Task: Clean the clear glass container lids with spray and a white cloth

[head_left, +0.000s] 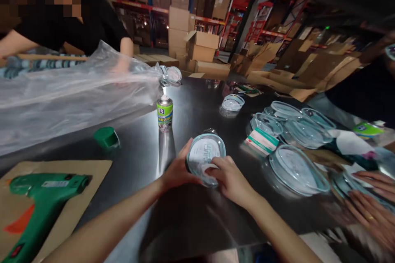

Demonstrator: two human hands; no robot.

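Observation:
In the middle of the head view, a small oval clear container with a pale blue-green rim and a white printed label is tilted towards me above the metal table. My left hand grips its left side, thumb along the near edge. Closed fingers of my right hand press on its lower right face, pinching a small white piece that looks like paper or cloth. Just beyond stands a green spray can with a white nozzle. A green roll of tape lies farther left.
A green glue gun lies on cardboard at left. Clear plastic sheeting lies before a co-worker. Several glass containers and a green-white box occupy the right, near another person's hands. One container sits farther back.

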